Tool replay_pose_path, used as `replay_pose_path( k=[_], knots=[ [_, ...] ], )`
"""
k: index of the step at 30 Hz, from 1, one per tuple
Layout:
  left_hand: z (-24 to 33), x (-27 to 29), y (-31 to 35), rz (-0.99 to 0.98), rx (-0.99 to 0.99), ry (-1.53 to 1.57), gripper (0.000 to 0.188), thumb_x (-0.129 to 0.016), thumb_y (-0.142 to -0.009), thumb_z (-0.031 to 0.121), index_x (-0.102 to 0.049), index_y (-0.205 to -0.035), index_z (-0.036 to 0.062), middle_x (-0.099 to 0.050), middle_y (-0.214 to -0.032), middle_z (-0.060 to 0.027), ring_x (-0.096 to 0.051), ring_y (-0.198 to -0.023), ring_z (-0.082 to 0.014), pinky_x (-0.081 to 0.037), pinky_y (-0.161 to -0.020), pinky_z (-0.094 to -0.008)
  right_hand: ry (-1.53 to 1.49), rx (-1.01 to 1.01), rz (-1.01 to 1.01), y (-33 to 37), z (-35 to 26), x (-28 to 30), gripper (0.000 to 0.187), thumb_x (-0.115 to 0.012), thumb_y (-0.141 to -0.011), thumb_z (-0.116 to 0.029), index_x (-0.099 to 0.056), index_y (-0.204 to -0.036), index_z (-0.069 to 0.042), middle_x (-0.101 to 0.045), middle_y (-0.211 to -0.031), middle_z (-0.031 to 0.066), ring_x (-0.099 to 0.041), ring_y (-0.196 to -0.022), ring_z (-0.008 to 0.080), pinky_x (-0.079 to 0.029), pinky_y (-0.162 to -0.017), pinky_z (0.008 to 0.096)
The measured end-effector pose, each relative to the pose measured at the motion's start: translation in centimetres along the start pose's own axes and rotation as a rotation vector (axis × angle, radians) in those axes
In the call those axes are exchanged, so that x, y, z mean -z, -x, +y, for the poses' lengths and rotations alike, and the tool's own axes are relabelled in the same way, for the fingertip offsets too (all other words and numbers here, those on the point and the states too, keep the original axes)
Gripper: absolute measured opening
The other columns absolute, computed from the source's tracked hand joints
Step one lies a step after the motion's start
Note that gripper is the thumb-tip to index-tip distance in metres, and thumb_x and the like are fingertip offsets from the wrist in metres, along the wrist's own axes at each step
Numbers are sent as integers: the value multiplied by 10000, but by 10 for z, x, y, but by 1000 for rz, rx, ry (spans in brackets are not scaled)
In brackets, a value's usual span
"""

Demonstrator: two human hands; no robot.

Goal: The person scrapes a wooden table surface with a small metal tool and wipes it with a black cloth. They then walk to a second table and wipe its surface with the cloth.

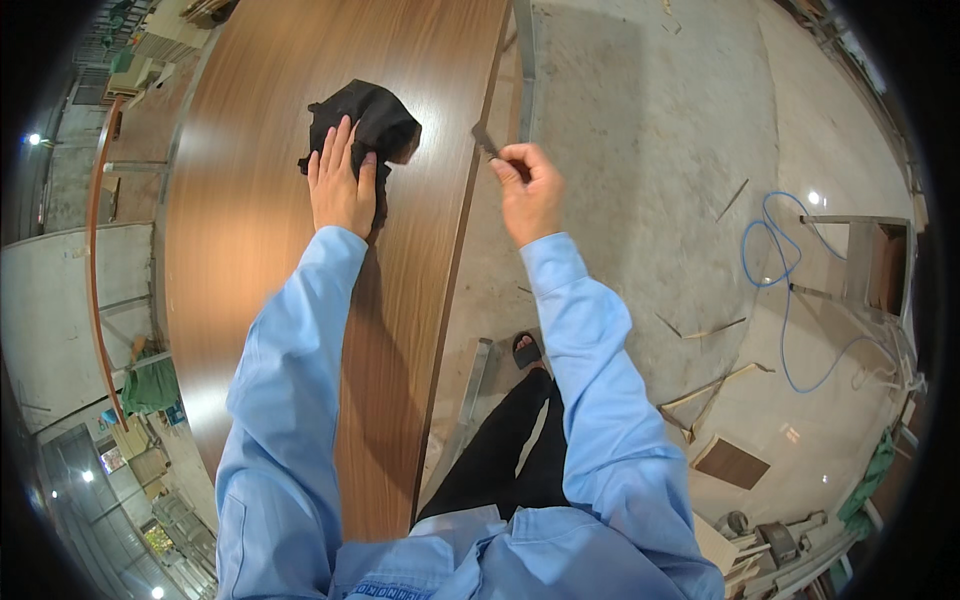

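Note:
A crumpled black cloth (pixel 365 115) lies on a long wood-grain panel (pixel 260 250). My left hand (pixel 343 185) rests on the cloth, its fingers stretched out flat and the thumb apart. Just off the panel's right edge, my right hand (pixel 530 190) pinches a small dark flat strip (pixel 484 140) between thumb and fingers. The strip's free end points up and left toward the panel edge; whether it is a scraper or another tool cannot be told. Part of the strip is hidden inside the fingers.
A metal frame leg (pixel 468 390) stands below the panel, near my sandalled foot (pixel 526 350). On the concrete floor to the right lie a coiled blue hose (pixel 770 240), wood scraps (pixel 715 388) and a brown board piece (pixel 732 462). An orange-edged rail (pixel 95 250) runs at left.

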State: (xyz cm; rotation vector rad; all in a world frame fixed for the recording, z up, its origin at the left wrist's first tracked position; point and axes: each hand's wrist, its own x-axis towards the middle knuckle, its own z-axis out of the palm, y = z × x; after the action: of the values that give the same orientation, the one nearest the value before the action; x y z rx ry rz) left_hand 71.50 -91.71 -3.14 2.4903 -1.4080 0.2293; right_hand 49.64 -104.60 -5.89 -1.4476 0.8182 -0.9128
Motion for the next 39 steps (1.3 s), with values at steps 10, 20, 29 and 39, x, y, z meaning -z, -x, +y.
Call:
replay_pose_path(
  k=[10,20,29,39],
  knots=[
    [5,1,-4,-18,36,-8,511,-439,-1054,298,-407,-1533,123,-343,-1633,-40,-266,-1524,-257,-179,-1244,-460,29,195,-217,-10,20,1,111,-673,-848,43,-638,-917,-36,-665,-862,118,-662,-820,254,-516,-748,343],
    [-12,-24,-51,14,157,-49,535,-427,-1067,332,-383,-1542,91,-328,-1644,-17,-268,-1527,-246,-177,-1244,-454,-149,259,-401,23,14,25,206,-648,-765,133,-623,-897,-23,-662,-842,98,-654,-809,232,-529,-759,355],
    [-13,-24,-53,-1,129,-10,547,-441,-1052,281,-349,-1561,103,-378,-1614,-61,-304,-1510,-261,-191,-1237,-444,1,143,135,-71,70,4,73,-684,-878,2,-629,-917,-25,-652,-871,112,-638,-772,246,-517,-705,354],
    [-13,-27,-52,44,106,28,549,-448,-1039,273,-367,-1553,98,-434,-1571,-109,-347,-1485,-284,-216,-1218,-456,-125,402,-483,115,7,39,161,-691,-779,2,-716,-926,-59,-700,-957,117,-679,-848,313,-547,-712,410]
  ],
)
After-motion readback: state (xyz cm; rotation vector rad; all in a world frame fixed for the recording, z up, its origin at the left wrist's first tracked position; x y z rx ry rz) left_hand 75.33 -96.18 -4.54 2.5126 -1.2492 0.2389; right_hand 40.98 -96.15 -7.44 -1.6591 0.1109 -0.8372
